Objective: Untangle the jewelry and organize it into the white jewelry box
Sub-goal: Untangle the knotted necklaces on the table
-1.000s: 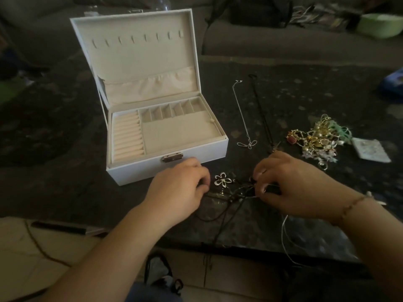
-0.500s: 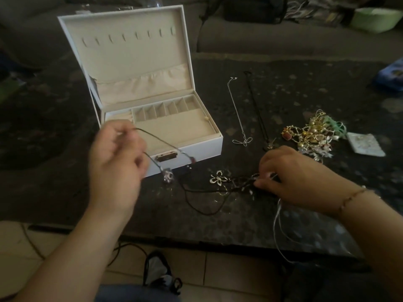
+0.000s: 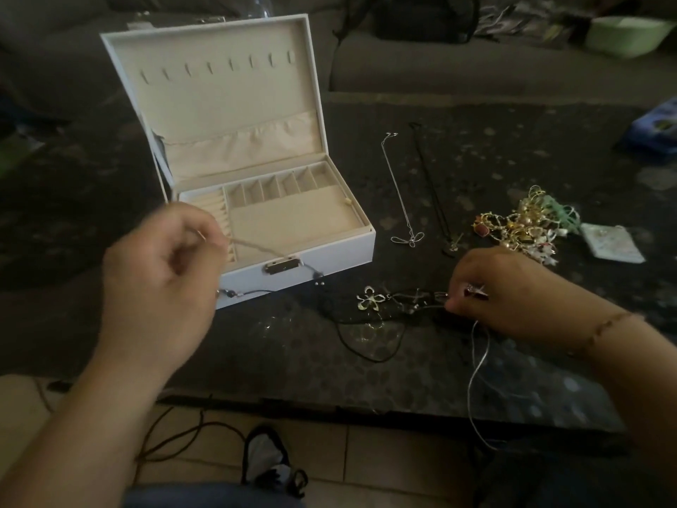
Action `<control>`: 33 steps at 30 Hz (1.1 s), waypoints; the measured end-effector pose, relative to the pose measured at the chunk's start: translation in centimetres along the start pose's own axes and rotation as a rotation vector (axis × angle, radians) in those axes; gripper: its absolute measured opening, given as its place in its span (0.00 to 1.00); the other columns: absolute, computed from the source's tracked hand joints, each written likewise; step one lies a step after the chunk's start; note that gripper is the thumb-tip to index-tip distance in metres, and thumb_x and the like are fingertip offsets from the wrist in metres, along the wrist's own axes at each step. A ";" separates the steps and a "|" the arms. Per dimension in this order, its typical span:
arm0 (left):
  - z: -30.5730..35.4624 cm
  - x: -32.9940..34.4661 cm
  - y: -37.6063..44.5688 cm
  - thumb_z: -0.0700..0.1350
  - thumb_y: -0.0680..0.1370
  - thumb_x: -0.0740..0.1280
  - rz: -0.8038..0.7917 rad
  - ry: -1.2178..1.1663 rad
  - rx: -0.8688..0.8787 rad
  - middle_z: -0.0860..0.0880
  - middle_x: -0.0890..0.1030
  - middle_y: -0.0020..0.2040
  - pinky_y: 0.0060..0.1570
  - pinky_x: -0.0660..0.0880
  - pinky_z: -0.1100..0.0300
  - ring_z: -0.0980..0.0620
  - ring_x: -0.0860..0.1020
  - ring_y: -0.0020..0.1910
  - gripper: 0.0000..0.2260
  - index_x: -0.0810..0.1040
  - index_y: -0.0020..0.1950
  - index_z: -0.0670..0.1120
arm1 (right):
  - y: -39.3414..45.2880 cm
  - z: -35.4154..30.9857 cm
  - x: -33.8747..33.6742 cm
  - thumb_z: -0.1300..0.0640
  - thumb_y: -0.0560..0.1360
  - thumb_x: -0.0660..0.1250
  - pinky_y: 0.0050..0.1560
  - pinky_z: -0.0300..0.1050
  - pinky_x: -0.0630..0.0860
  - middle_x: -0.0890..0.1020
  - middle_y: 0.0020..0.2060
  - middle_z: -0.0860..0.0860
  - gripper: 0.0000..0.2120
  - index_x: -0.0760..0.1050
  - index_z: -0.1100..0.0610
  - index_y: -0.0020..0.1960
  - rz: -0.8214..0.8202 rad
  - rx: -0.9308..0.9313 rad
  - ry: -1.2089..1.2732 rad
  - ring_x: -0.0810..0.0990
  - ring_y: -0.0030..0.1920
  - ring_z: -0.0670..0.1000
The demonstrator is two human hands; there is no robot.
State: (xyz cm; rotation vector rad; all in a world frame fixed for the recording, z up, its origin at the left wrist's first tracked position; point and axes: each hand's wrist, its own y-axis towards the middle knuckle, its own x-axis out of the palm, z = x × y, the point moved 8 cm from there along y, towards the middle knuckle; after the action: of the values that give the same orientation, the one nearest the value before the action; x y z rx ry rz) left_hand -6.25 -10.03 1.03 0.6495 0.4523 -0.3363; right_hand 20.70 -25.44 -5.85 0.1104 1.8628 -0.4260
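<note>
Bench: dark, holds everything.
White jewelry box: open, back left.
Left hand: lifted, blurry, fingers seemingly pinching a thin chain.
Right hand: low, fingers pinching the tangled jewelry.

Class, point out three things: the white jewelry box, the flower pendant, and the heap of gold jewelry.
white jewelry box (image 3: 331, 256): head view, front wall.
flower pendant (image 3: 370, 298): head view, petals.
heap of gold jewelry (image 3: 520, 229): head view, middle.
</note>
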 end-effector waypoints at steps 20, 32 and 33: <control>3.6 16.0 -4.4 0.58 0.80 0.63 -0.543 0.442 0.173 0.57 0.77 0.55 0.39 0.67 0.59 0.52 0.79 0.49 0.12 0.80 0.59 0.57 | 0.3 -3.6 0.2 0.44 0.77 0.65 0.58 0.46 0.71 0.77 0.46 0.38 0.06 0.78 0.40 0.52 0.161 -0.062 -0.144 0.71 0.54 0.44; 2.8 13.3 -2.6 0.45 0.77 0.62 -0.495 -0.533 -0.155 0.49 0.79 0.33 0.46 0.73 0.61 0.49 0.78 0.39 0.11 0.78 0.36 0.48 | -1.8 -2.6 -2.4 0.57 0.75 0.69 0.43 0.33 0.76 0.84 0.38 0.43 0.06 0.82 0.46 0.44 0.267 -0.117 0.560 0.81 0.41 0.42; 2.6 13.2 -2.6 0.46 0.76 0.63 -0.483 -0.628 -0.205 0.49 0.75 0.30 0.45 0.73 0.60 0.48 0.76 0.37 0.10 0.77 0.35 0.48 | -1.9 -2.7 -2.5 0.57 0.75 0.69 0.44 0.36 0.78 0.84 0.39 0.45 0.05 0.83 0.49 0.44 0.261 -0.138 0.627 0.82 0.41 0.44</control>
State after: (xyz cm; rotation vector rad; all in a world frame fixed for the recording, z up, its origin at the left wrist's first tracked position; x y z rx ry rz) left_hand 4.67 -15.71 -5.06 0.2010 0.0284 -0.9069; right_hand 18.56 -25.97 -2.31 0.4286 2.4442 -0.0767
